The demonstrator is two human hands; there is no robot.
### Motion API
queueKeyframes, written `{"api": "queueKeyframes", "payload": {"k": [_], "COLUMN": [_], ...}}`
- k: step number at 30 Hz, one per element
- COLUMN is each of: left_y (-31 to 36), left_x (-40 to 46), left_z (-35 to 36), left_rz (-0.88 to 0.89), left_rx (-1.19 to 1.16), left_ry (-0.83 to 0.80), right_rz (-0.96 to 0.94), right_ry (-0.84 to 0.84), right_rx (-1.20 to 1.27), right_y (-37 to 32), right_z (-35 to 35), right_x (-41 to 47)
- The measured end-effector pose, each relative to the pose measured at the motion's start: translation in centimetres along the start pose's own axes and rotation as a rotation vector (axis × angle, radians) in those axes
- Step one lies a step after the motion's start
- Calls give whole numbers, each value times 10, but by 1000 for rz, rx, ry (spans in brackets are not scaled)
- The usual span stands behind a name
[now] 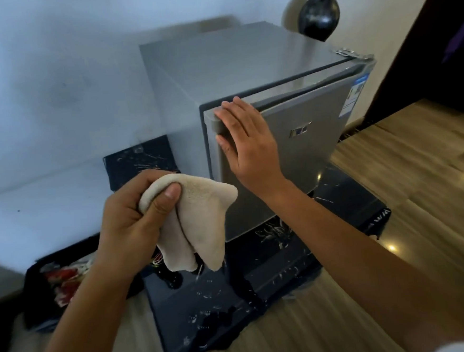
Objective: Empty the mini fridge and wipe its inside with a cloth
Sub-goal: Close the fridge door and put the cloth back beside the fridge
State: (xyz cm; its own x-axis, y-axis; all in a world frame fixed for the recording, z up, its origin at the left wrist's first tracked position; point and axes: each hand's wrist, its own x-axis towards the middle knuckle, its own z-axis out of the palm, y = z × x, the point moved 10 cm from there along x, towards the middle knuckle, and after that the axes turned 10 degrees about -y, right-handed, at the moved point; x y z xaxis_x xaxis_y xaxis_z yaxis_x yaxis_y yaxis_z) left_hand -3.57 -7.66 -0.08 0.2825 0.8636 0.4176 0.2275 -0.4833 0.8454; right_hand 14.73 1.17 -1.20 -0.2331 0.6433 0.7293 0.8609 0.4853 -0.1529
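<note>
A grey mini fridge [232, 74] stands on a dark scratched base, its door [306, 148] shut or nearly shut, so the inside is hidden. My right hand [250, 144] lies flat against the door's upper left corner, fingers spread over the edge and thumb on the door's side. My left hand [130, 224] is below and left of it, in front of the fridge, fingers closed on a beige cloth [198, 225] that hangs down in folds.
The dark glossy base [234, 307] juts out in front of the fridge. A black gourd-shaped vase [319, 13] stands at the fridge's back right. White wall and ledge [35, 211] at left; red and white clutter [62, 278] below it. Wood floor [418, 190] at right.
</note>
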Motion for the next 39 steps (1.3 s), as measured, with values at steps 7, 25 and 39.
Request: {"api": "queueKeyframes", "payload": {"k": [7, 25, 39], "left_y": [-1, 74, -13], "left_x": [-5, 4, 57], "left_z": [12, 221, 405], "left_rz": [-30, 49, -218], "left_rx": [17, 3, -225], "left_ry": [-46, -204, -453], "right_rz": [36, 402, 670], "right_ry": [-127, -453, -311], "right_rx": [96, 766, 746], "right_y": [1, 112, 291], "right_z": [1, -181, -202], "right_x": [9, -194, -257]}}
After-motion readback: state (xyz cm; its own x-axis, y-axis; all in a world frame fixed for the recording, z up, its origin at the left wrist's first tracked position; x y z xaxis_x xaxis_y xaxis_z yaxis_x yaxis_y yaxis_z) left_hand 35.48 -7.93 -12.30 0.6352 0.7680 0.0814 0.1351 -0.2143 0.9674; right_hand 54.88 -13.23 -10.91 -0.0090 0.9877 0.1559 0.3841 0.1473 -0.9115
